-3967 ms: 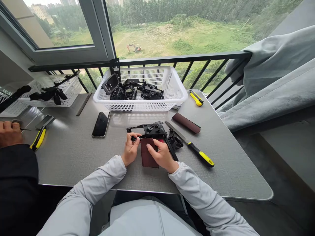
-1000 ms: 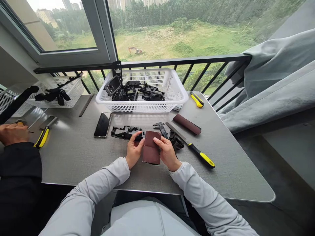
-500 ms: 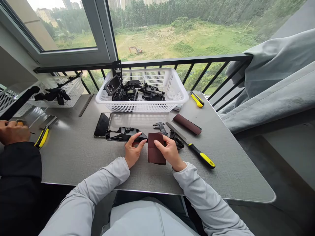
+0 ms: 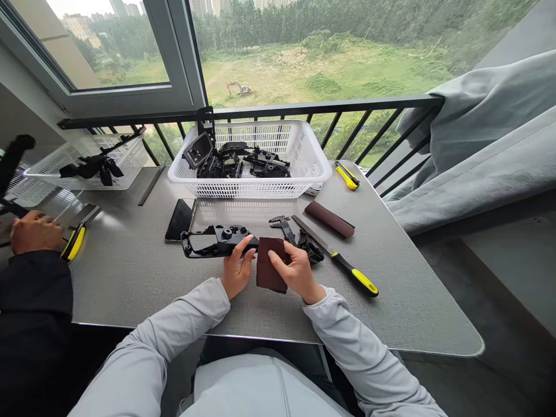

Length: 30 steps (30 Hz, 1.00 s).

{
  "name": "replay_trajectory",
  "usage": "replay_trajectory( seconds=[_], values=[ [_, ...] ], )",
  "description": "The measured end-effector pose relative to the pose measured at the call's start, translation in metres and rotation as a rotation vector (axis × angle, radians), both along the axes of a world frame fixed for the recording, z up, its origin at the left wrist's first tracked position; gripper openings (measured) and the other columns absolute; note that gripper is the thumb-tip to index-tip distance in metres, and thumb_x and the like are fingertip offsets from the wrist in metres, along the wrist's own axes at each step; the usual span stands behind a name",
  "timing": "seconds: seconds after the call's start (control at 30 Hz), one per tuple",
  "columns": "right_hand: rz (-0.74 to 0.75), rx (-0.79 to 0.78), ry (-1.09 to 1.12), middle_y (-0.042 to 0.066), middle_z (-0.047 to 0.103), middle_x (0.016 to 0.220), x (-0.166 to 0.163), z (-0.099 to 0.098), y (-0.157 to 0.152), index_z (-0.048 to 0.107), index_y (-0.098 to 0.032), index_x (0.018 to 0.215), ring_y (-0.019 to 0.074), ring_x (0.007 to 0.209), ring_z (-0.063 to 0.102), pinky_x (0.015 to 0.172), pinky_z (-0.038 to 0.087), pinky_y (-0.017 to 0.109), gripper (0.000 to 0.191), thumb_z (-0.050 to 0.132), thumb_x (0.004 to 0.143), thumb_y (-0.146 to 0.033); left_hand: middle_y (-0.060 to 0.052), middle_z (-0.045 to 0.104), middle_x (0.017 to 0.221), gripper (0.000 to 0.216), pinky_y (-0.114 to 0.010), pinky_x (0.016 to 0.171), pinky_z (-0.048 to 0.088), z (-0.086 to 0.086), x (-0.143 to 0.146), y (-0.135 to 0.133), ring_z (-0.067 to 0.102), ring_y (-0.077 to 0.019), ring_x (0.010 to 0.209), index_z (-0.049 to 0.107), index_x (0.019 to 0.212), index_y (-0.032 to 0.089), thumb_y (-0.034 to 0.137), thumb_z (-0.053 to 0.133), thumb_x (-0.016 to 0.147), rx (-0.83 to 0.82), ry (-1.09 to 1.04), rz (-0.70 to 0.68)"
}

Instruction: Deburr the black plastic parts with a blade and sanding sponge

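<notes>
Head camera, looking down on a grey table (image 4: 130,289): the person's left hand (image 4: 237,269) is closed firmly around the right end of a flat, black moulded plastic part (image 4: 206,242). The part's long axis runs left to right across the table and extends leftward from that hand, so the left hand is nearer to it than the right. Its matt surface carries raised round bosses (image 4: 226,233). The right hand (image 4: 297,272) is partly closed, fingers pressed on a folded piece of maroon sandpaper (image 4: 270,265), whose long axis runs near to far. The sandpaper's far edge sits just beside the part's right end. A steel file with a black-and-yellow handle (image 4: 354,281) lies further right.
</notes>
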State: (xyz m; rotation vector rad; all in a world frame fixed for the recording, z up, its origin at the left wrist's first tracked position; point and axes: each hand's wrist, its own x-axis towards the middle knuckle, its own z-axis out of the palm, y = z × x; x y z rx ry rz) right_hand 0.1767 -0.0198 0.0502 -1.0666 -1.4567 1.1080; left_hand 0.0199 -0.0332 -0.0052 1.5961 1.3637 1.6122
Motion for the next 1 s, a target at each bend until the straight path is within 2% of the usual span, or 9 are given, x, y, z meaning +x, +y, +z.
replay_trajectory(
  seconds=[0.13,0.3,0.43,0.63,0.73,0.87,1.0],
  values=[
    [0.003,-0.005,-0.001,0.001,0.07,0.07,-0.001,-0.001,0.0,0.073,-0.022,0.075,0.0199,0.064,0.059,0.063,0.046,0.031,0.01,0.066,0.073,-0.03,-0.005,0.074,0.105,0.028,-0.036,0.084,0.057,0.001,-0.001,0.0,0.071,-0.0207,0.091,0.066,0.115,0.029,0.037,0.059,0.089,0.028,0.034,-0.006],
    [-0.066,-0.047,0.018,0.0,0.068,0.067,0.002,-0.003,0.004,0.072,-0.022,0.074,0.0181,0.06,0.055,0.06,0.043,0.029,0.01,0.066,0.073,-0.03,-0.006,0.073,0.109,0.029,-0.036,0.082,0.058,-0.002,-0.001,0.001,0.07,-0.0218,0.096,0.066,0.114,0.028,0.041,0.058,0.088,0.006,0.019,-0.003],
    [-0.023,-0.094,0.057,0.0,0.069,0.068,0.0,-0.001,0.002,0.073,-0.022,0.074,0.0192,0.063,0.058,0.061,0.044,0.03,0.011,0.068,0.07,-0.031,-0.006,0.074,0.105,0.028,-0.036,0.085,0.057,0.001,-0.001,0.001,0.071,-0.0206,0.094,0.064,0.115,0.027,0.038,0.055,0.091,0.049,0.077,-0.023],
    [-0.079,-0.221,0.167,0.0,0.07,0.072,0.002,-0.003,0.007,0.073,-0.021,0.074,0.0192,0.069,0.058,0.066,0.045,0.03,0.012,0.07,0.066,-0.03,-0.005,0.072,0.1,0.033,-0.029,0.063,0.06,0.005,0.001,0.001,0.07,-0.0152,0.068,0.061,0.117,0.026,0.044,0.054,0.09,-0.021,-0.044,-0.069],
    [-0.046,-0.342,0.269,0.001,0.071,0.072,0.003,-0.006,0.012,0.072,-0.02,0.074,0.0189,0.067,0.06,0.063,0.047,0.029,0.016,0.07,0.065,-0.033,-0.004,0.071,0.095,0.037,-0.029,0.061,0.06,0.006,0.001,0.002,0.069,-0.0145,0.064,0.059,0.119,0.026,0.047,0.057,0.088,-0.075,-0.119,-0.118],
    [0.058,-0.523,0.397,0.0,0.068,0.062,0.002,-0.01,0.017,0.071,-0.018,0.071,0.0167,0.054,0.058,0.052,0.047,0.028,0.017,0.07,0.06,-0.032,-0.002,0.068,0.089,0.041,-0.029,0.056,0.058,0.01,0.002,0.003,0.067,-0.0134,0.055,0.056,0.115,0.025,0.05,0.062,0.084,-0.168,-0.233,-0.138],
    [0.085,-0.608,0.519,0.0,0.069,0.066,0.0,-0.016,0.02,0.07,-0.02,0.072,0.0172,0.058,0.061,0.056,0.052,0.03,0.018,0.07,0.059,-0.032,0.003,0.062,0.072,0.039,-0.03,0.055,0.058,0.016,0.001,0.009,0.065,-0.0137,0.053,0.055,0.105,0.024,0.051,0.068,0.078,-0.265,-0.382,-0.157]
  ],
)
